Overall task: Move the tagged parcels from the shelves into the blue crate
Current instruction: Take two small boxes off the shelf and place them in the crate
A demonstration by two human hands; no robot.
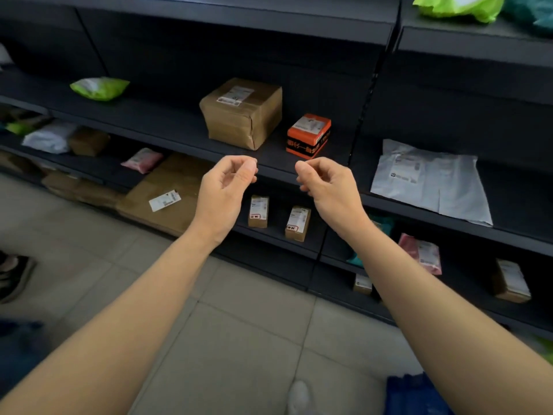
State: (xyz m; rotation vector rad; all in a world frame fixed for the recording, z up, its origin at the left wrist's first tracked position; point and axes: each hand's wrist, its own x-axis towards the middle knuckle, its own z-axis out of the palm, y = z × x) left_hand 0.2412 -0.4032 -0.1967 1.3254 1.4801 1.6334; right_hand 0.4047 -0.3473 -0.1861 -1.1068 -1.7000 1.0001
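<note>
Dark shelves (pixel 179 127) hold labelled parcels. A brown taped box (pixel 242 115) and a small orange box (pixel 308 136) stand on the middle shelf. My left hand (pixel 223 187) and my right hand (pixel 326 187) hover side by side just in front of that shelf's edge, below these two boxes. Both hands hold nothing, with fingers loosely curled and thumb near the fingertips. A corner of the blue crate (pixel 416 396) shows at the bottom right, on the floor beside my right forearm. Two small brown boxes (pixel 258 211) (pixel 297 223) stand on the shelf below my hands.
White mailer bags (pixel 431 181) lie on the right shelf. A large flat carton (pixel 167 196), a pink pouch (pixel 142 160) and green bags (pixel 100 88) sit to the left. More parcels fill the lower right shelves. A shoe (pixel 13 277) is on the tiled floor at left.
</note>
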